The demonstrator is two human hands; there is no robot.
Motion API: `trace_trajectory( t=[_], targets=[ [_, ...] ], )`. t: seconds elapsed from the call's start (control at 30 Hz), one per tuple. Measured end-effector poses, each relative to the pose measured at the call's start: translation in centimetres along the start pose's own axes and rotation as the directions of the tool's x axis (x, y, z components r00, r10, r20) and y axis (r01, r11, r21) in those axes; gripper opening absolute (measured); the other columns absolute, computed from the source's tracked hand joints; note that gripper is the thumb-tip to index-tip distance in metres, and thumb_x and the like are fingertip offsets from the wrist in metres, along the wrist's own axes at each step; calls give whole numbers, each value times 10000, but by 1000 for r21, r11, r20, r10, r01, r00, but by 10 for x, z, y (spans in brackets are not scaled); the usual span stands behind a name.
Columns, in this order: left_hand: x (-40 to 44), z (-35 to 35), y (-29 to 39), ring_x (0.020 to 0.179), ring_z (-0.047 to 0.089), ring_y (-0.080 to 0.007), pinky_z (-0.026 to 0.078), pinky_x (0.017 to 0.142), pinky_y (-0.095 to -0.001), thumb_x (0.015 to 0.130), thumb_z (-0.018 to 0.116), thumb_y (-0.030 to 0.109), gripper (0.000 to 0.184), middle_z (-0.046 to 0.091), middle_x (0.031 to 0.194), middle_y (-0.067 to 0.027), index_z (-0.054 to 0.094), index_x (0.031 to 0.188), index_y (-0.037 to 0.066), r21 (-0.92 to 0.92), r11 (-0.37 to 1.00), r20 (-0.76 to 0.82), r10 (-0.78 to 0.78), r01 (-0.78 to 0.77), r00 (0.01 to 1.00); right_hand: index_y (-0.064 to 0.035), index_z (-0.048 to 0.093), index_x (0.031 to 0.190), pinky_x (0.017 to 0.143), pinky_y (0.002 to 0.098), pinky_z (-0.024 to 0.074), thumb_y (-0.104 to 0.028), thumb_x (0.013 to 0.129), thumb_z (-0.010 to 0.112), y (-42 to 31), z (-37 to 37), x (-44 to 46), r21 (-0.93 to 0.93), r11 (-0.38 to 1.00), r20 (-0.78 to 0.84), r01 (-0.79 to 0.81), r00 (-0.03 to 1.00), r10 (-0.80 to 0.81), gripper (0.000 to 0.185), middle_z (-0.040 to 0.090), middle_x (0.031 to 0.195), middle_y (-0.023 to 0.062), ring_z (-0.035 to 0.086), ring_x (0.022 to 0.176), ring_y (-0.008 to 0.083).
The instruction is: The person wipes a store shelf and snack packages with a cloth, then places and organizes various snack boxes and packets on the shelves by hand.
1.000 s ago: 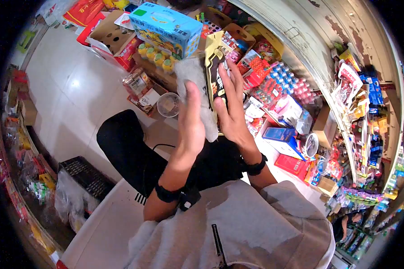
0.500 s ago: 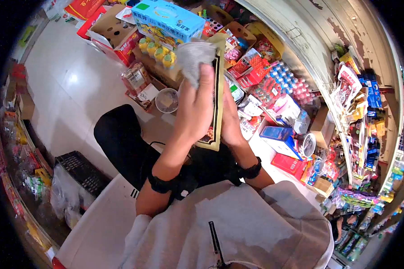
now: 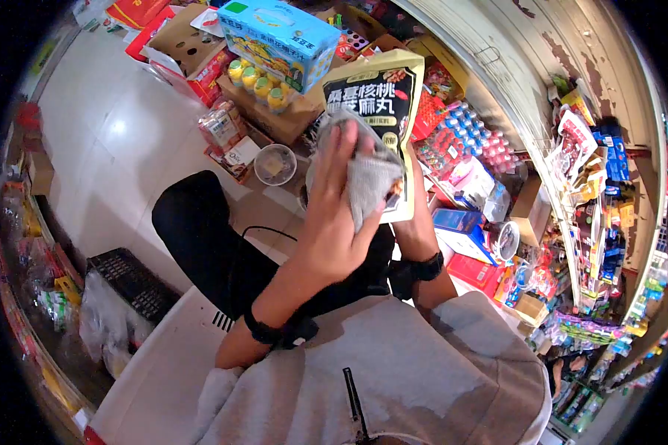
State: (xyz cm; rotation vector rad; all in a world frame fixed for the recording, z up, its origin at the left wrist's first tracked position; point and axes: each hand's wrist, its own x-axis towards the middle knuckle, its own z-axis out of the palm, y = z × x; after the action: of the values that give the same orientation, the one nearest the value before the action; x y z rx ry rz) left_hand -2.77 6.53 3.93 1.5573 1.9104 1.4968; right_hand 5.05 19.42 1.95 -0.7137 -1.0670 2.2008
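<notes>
A black and gold snack pouch (image 3: 382, 100) with Chinese lettering stands tilted up in front of me, its printed face toward me. My left hand (image 3: 330, 222) is closed on a grey cloth (image 3: 372, 176) and presses it against the lower left of that face. Behind the pouch, my right hand (image 3: 417, 211) supports it from the right side; most of its fingers are hidden. Both wrists wear black bands.
A blue drink carton (image 3: 274, 37) and yellow-capped bottles (image 3: 260, 85) stand ahead. A round clear tub (image 3: 275, 165) lies left of my hands. Packed goods and a blue box (image 3: 460, 226) fill the right. A black crate (image 3: 130, 282) sits at lower left.
The pouch has turned from edge-on to face me. My left hand with the cloth has moved down from the pouch's top edge onto its front.
</notes>
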Motion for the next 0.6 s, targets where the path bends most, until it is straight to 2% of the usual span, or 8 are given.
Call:
trace_trajectory(
  t=[0.07,0.1,0.17,0.2,0.33,0.47,0.53,0.6],
  targets=[
    [16,1,-6,1433,106,-442,133,1157,-483,912,551,203,663,120,1557,-228,259,1457,-37,-137,989,-159,-70,48,985,-56,476,1285,825,330,554,-350,998,470,5,1,-5,123,989,-5,-82,997,83,411,615,1154,105,642,964,195],
    [26,-2,-14,1437,114,-418,127,1159,-484,937,524,240,633,123,1554,-230,276,1447,-42,-39,999,-156,-39,33,987,-57,475,1287,824,330,555,-356,997,469,9,-3,-7,153,984,2,-95,995,96,416,616,1151,105,644,958,193],
    [46,-7,-19,1431,138,-409,129,1158,-477,958,495,270,601,143,1540,-243,300,1425,-56,-117,990,-234,-109,83,966,-54,454,1306,826,323,556,-354,998,467,16,-10,-14,194,974,76,-120,991,107,430,617,1138,100,646,960,186],
    [53,-4,-27,1423,163,-407,137,1159,-458,958,502,260,579,162,1527,-251,325,1400,-70,-228,970,-236,-133,78,962,-56,450,1311,829,320,555,-354,998,469,17,-10,-16,185,977,61,-110,993,101,432,617,1139,98,646,963,186],
    [39,6,-13,1415,176,-422,157,1157,-430,959,502,220,586,163,1523,-265,285,1416,-76,-216,975,-208,-106,60,972,-62,439,1326,859,325,539,-330,999,467,13,-7,-8,200,980,-15,-18,1000,22,423,603,1168,96,634,995,188],
    [-4,16,0,1409,192,-436,160,1149,-455,962,481,187,561,169,1525,-276,290,1418,-77,-190,955,24,-226,227,974,-72,409,1350,900,343,510,-288,1008,441,-2,2,2,190,980,-20,56,998,-53,406,583,1198,107,616,1030,209],
    [-15,18,3,1396,220,-445,165,1144,-459,959,477,149,525,194,1516,-281,318,1409,-71,-193,977,-52,-107,95,993,-73,404,1355,894,337,509,-282,1012,428,-6,7,4,79,988,3,130,991,-131,402,581,1194,104,614,1029,208],
    [-21,22,1,1388,247,-435,181,1138,-447,960,475,132,505,214,1512,-275,333,1400,-70,-230,960,-56,-176,159,983,-30,445,1314,883,320,516,-298,1002,444,-5,17,3,50,990,-72,129,989,-126,411,602,1178,110,625,1023,193]
  ],
)
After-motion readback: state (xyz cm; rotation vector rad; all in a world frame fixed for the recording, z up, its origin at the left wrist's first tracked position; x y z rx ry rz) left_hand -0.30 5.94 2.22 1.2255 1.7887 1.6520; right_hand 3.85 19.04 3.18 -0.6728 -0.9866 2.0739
